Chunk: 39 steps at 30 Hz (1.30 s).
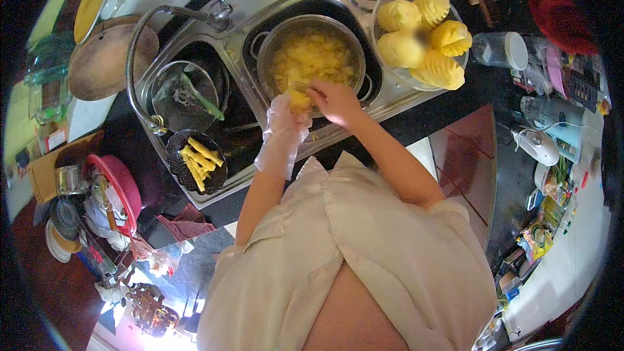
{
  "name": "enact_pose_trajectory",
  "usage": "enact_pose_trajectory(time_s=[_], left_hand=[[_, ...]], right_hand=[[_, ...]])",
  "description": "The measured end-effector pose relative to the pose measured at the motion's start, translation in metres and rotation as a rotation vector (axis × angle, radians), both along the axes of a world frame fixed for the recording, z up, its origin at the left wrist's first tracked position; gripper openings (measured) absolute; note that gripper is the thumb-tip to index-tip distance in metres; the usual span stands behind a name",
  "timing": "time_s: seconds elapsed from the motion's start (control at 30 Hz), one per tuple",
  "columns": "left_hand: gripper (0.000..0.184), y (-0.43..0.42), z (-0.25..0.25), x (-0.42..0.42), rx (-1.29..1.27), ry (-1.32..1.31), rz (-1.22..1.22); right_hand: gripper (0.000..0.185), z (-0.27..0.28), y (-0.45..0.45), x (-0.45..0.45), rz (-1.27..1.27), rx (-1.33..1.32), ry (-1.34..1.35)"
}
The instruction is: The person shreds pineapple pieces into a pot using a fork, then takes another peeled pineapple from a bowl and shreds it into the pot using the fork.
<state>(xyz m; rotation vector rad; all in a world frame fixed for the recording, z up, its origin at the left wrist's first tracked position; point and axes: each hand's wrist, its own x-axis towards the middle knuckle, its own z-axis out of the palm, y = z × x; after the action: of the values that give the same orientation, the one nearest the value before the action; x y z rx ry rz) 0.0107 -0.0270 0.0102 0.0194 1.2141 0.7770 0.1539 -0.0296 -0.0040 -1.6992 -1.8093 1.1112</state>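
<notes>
My left hand (284, 120), in a clear plastic glove, is closed around a yellow pineapple piece (299, 101) at the near rim of a large metal pot (261, 68). My bare right hand (335, 101) grips what looks like a small fork (299, 86), its tines against the piece. Shredded pineapple (312, 55) covers the inside of the pot, which sits in the right sink basin. Left of my hands, a dark fluted bowl (174, 156) holds several pale yellow pineapple cores (200, 161).
Several peeled pineapples (398, 49) fill a bowl (377, 10) on the drainboard. A flexible tap (133, 58) arches over the left basin, where a glass bowl contains a green-handled knife (205, 101). A lidded jar (497, 50) stands right; a pink basin (123, 185) lies left.
</notes>
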Motion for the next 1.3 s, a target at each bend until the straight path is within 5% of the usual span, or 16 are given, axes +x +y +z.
enact_pose_trajectory(time_s=[0.37,0.47,0.73,0.83,1.0,1.3], left_hand=[[0.018,0.001,0.012,-0.018,0.028,0.017,0.047],[0.018,-0.003,0.029,-0.020,0.009,-0.014,-0.030],[0.018,0.000,0.036,-0.022,0.021,-0.136,-0.030],[0.019,0.004,0.033,-0.017,0.007,-0.180,-0.033],[0.019,0.004,0.021,-0.011,0.007,-0.220,0.023],[0.025,-0.017,0.014,0.000,0.101,0.242,-0.107]], right_hand=[[0.030,-0.013,0.022,-0.014,0.068,0.039,0.017],[0.024,-0.026,0.031,-0.006,-0.089,-0.048,0.060],[0.026,-0.034,0.027,0.019,-0.218,0.048,-0.230],[0.028,-0.012,0.017,0.016,-0.219,-0.172,0.250],[0.027,0.027,-0.001,-0.002,-0.011,-0.097,0.230],[0.030,0.015,0.007,-0.009,0.003,0.071,0.065]])
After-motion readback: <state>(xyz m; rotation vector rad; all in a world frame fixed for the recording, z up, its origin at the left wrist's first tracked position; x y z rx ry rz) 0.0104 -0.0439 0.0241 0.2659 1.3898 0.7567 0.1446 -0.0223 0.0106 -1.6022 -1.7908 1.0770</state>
